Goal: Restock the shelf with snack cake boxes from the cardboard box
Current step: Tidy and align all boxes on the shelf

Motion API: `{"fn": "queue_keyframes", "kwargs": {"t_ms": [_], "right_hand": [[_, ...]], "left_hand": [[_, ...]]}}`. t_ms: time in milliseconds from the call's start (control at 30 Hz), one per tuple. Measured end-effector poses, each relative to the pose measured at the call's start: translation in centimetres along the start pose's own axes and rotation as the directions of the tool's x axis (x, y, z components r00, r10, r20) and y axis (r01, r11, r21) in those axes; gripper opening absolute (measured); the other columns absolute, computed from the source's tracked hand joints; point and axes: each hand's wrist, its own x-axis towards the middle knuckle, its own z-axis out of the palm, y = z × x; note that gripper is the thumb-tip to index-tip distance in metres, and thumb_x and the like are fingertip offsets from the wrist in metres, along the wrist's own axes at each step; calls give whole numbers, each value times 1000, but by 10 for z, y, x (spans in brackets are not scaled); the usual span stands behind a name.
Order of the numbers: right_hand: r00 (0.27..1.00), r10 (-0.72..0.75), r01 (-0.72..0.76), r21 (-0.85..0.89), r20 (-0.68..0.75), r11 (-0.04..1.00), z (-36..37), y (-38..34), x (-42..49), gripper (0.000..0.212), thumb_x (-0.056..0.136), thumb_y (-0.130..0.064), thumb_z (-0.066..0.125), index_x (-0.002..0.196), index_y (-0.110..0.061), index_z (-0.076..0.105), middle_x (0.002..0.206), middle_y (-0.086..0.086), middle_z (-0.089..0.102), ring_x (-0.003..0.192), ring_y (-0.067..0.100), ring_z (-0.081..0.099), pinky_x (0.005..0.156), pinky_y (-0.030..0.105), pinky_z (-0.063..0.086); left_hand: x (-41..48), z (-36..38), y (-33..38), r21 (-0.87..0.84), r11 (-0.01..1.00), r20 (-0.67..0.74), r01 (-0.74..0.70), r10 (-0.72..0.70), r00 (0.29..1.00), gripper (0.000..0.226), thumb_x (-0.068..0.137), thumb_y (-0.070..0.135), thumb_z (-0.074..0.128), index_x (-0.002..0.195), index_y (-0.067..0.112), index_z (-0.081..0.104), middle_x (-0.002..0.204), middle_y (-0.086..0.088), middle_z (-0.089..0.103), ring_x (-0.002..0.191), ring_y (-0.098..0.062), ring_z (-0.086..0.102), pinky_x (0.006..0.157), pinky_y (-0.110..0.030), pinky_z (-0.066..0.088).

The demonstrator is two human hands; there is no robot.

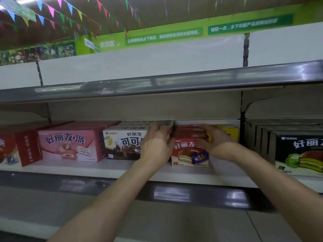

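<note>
A red snack cake box (189, 152) stands on the white shelf (174, 175) with more red boxes stacked behind it. My left hand (156, 145) holds its left side, fingers curled along the edge between it and the white-and-brown cocoa box (122, 145). My right hand (216, 144) holds the right side, fingers curled over the top right corner. The cardboard box is out of view.
To the left stand a pink box (70, 145) and a red box (28, 147). A yellow box (230, 131) sits behind my right hand. Dark boxes with green cakes (297, 152) fill the right. A grey upper shelf edge (157, 84) overhangs closely.
</note>
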Motion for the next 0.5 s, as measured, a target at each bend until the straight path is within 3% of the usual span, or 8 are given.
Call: {"fn": "queue_keyframes", "kwargs": {"t_ms": [100,200,267,400,500], "right_hand": [[993,-55,40,-137,-108,990,5,-37,-1,59,93,-42,56,146,-28,34,152,2,29,130,27,43,105,40,41],[989,-130,103,-313,-65,944,27,-74,4,63,92,-45,55,147,-30,29,152,3,32,135,29,36,112,43,29],[996,-93,85,-415,2,906,45,-90,10,67,92,-47,54,149,-29,23,152,5,34,136,30,35,114,46,23],[1000,-1,-9,-545,-18,839,72,-103,22,72,91,-47,54,149,-27,18,149,8,35,131,31,41,111,48,23],[997,28,-64,-545,-75,836,80,-107,27,61,94,-49,47,146,-25,28,142,7,41,125,30,47,107,46,27]], "left_hand": [[13,-21,-44,131,981,-8,-141,143,990,43,85,28,68,122,8,60,119,-15,52,110,-34,50,89,-39,42],[27,-39,-87,316,947,153,-49,0,988,70,86,41,65,145,20,35,142,-12,37,130,-31,35,104,-38,31],[32,-46,-111,379,925,202,6,-90,975,83,84,47,66,149,21,24,147,-13,33,134,-32,32,108,-37,28],[31,-40,-141,431,901,236,-54,-55,970,85,81,59,62,146,17,28,146,-12,37,135,-30,32,111,-37,24],[34,-37,-152,433,899,207,-63,-31,978,79,84,63,56,144,19,32,147,-9,36,138,-28,29,113,-37,20]]}}
